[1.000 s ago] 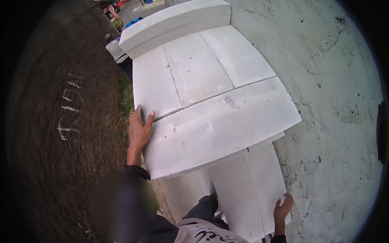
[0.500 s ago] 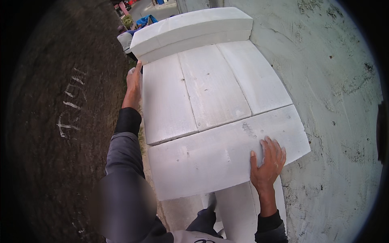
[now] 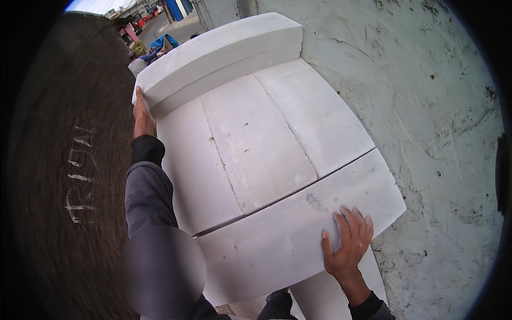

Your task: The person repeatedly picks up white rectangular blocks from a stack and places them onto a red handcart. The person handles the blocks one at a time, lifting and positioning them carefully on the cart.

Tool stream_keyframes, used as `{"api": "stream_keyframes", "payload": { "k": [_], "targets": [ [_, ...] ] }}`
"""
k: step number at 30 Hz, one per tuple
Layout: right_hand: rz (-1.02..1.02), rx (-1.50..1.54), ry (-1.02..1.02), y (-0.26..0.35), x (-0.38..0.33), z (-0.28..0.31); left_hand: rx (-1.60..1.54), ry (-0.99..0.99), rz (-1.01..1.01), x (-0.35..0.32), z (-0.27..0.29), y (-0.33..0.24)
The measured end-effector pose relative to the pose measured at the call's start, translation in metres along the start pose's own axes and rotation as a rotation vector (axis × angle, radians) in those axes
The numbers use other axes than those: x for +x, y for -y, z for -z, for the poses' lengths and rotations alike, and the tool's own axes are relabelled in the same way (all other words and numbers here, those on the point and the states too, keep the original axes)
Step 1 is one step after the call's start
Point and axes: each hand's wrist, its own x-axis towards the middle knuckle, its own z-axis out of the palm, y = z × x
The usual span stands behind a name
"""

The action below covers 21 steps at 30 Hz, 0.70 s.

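Several white blocks are stacked beside the wall. Three blocks [image 3: 250, 144] lie side by side in the middle. A long block [image 3: 282, 229] lies crosswise nearest me, and two more are piled crosswise at the far end, the upper block [image 3: 213, 53] on top. My left hand [image 3: 142, 114] rests against the left end of the far upper block, one finger stretched along it; its other fingers are partly hidden. On the near block's right part, my right hand [image 3: 349, 242] lies palm down with fingers spread. Neither hand is wrapped round a block.
A rough grey plastered wall [image 3: 426, 133] rises close on the right. A dark wall [image 3: 53, 149] with white chalk-like marks runs along the left. Beyond the stack, a person [image 3: 140, 65] stands near a blue tarp [image 3: 165, 41]. More white blocks [image 3: 320, 296] show below the near block.
My view has tilted, so the stack sits lower and further left. My left hand has shifted up along the far blocks' left end. My right hand stays on the near block.
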Motion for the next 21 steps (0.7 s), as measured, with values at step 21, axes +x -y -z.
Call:
{"api": "stream_keyframes", "payload": {
  "k": [21],
  "targets": [
    [0.022, -0.061, -0.014, 0.007, 0.001, -0.007, 0.149, 0.008, -0.048, -0.076, 0.021, -0.001]
  ]
}}
